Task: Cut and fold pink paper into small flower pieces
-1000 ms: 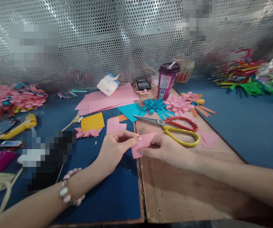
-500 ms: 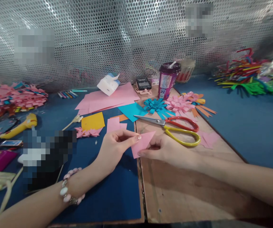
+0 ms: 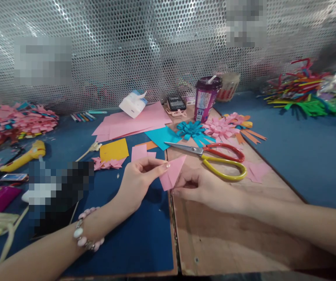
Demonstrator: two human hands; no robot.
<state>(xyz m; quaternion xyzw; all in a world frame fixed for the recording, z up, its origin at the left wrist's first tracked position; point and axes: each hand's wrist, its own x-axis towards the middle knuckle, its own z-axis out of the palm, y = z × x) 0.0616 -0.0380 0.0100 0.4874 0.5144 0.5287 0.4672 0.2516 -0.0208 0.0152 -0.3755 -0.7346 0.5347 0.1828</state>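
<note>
A small folded pink paper piece [image 3: 172,173] is held between both my hands just above the table's middle seam. My left hand [image 3: 140,181], with a bead bracelet on the wrist, pinches its upper left edge with thumb and forefinger. My right hand [image 3: 203,186] pinches its lower right corner, fingers closed. The paper stands tilted, its point toward the upper right. Red and yellow scissors [image 3: 214,158] lie on the wooden board just beyond my right hand.
Pink paper sheets [image 3: 133,123], yellow and teal sheets, blue [image 3: 193,130] and pink paper flowers [image 3: 222,128], a purple cup [image 3: 204,97] and a calculator lie behind. A yellow glue gun [image 3: 24,154] lies at the left. A perforated metal screen closes off the back.
The pink paper has been lifted slightly and turned more upright, its point now higher. Both hands shifted a little with it.
</note>
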